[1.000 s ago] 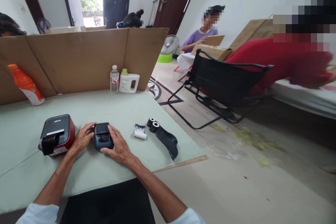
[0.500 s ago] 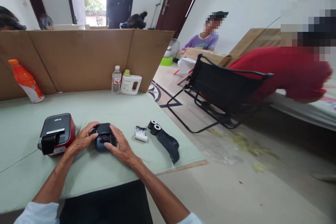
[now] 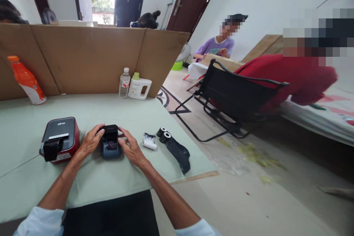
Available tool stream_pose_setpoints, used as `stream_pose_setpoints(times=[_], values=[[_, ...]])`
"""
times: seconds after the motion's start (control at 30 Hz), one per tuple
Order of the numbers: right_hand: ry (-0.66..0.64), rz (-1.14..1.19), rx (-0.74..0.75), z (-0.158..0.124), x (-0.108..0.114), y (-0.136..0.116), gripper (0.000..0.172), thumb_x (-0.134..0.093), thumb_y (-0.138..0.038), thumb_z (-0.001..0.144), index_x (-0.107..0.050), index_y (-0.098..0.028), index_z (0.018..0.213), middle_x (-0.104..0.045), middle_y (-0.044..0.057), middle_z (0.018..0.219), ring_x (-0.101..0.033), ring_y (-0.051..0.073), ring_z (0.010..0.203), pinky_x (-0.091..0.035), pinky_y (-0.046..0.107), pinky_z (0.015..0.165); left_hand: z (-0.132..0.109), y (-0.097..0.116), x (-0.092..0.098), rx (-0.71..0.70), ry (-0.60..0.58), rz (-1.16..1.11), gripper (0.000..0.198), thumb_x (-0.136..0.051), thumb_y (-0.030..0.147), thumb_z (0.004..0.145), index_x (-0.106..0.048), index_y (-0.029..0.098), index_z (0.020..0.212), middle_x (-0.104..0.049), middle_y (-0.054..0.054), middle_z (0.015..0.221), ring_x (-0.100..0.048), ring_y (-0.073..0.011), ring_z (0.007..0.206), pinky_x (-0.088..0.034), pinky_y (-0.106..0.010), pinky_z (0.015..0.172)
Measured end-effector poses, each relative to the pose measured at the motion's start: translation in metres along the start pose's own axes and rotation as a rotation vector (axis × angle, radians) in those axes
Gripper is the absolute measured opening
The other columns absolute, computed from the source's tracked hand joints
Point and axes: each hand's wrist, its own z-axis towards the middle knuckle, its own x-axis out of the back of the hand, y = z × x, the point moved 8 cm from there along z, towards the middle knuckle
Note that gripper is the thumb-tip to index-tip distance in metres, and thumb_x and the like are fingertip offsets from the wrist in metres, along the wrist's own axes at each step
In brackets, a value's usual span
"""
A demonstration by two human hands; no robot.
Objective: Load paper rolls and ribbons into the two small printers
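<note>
Red-and-black printer point(image 3: 64, 132) at left. Left hand point(image 3: 92, 142) pinches the raised lid point(image 3: 110, 129) of small dark device point(image 3: 111, 152), on pale green table point(image 3: 99, 180). Right hand point(image 3: 132, 150) half-curled at device's right side; can't tell if gripping. White roll point(image 3: 149, 143) beyond.

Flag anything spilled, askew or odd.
Yellow and clear scraps litter the pale floor near the black fabric folding chair; they look dropped, though blur hides what they are. On the pale-green-covered table, nothing clearly stands out: the small dark-blue boxy device sits between the left hand and right hand, black lid raised.
</note>
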Motion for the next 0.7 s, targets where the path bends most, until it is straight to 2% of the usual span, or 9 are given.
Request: stream_pose_setpoints(times=[0.17, 0.43, 0.7], values=[[0.027, 0.011, 0.006, 0.004, 0.003, 0.000, 0.048, -0.053, -0.029, 0.097, -0.057, -0.023, 0.144, -0.065, 0.012, 0.135, -0.066, 0.022, 0.106, -0.060, 0.034, 0.081, 0.003, 0.002, 0.000, 0.006, 0.000, -0.083, 0.046, -0.052, 0.049, 0.094, -0.071, 0.020, 0.124, -0.072, -0.008, 0.133, -0.063, -0.0277, 0.126, -0.044, -0.041, 0.115], [0.013, 0.005, -0.008, 0.010, 0.007, 0.001, 0.041, -0.051, -0.027, 0.096, -0.063, -0.021, 0.135, -0.069, 0.011, 0.128, -0.067, 0.020, 0.100, -0.059, 0.034, 0.082, 0.015, -0.003, 0.000, 0.040, 0.029, -0.138, 0.049, -0.054, 0.057, 0.093, -0.073, 0.019, 0.118, -0.075, -0.009, 0.123, -0.065, -0.0282, 0.118, -0.050, -0.039, 0.106], [-0.002, -0.077, 0.045, 0.013, 0.008, -0.013, 0.028, -0.054, -0.024, 0.095, -0.069, -0.020, 0.118, -0.069, 0.010, 0.118, -0.068, 0.020, 0.098, -0.058, 0.032, 0.078, 0.019, -0.005, 0.000, 0.065, 0.009, -0.154, 0.058, -0.055, 0.066, 0.089, -0.072, 0.018, 0.116, -0.074, -0.010, 0.118, -0.065, -0.0286, 0.110, -0.054, -0.037, 0.091]])
